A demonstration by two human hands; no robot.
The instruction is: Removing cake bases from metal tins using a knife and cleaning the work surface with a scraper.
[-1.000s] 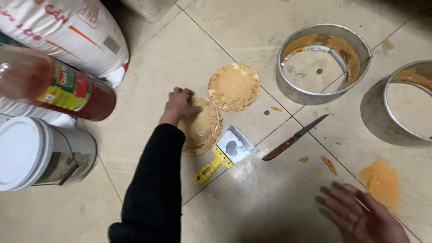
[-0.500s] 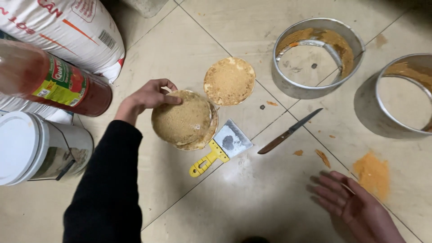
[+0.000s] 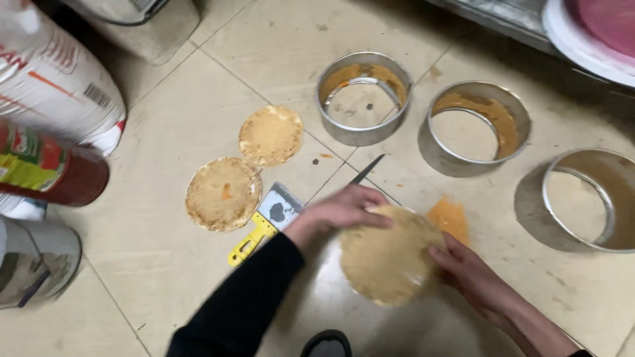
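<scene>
Both hands hold a round crumb-coated disc (image 3: 389, 256) low over the tiled floor. My left hand (image 3: 340, 213), in a black sleeve, grips its upper left edge. My right hand (image 3: 471, 270) holds its right edge. Two more round discs lie flat on the floor to the left, one (image 3: 223, 193) nearer and one (image 3: 270, 135) farther back. A yellow-handled scraper (image 3: 268, 223) lies between them and my left arm. A knife (image 3: 367, 169) pokes out beyond my left hand.
Three round metal ring tins stand at the back and right: (image 3: 363, 98), (image 3: 477, 127), (image 3: 591, 198). An orange smear (image 3: 450, 217) marks the floor. A sack (image 3: 53, 79), a red-capped bottle (image 3: 46, 173) and a bucket (image 3: 33, 264) crowd the left edge.
My left hand lifted a disc off the stack and carried it right. My right hand came up to take its other edge. One disc stays on the floor where the stack was.
</scene>
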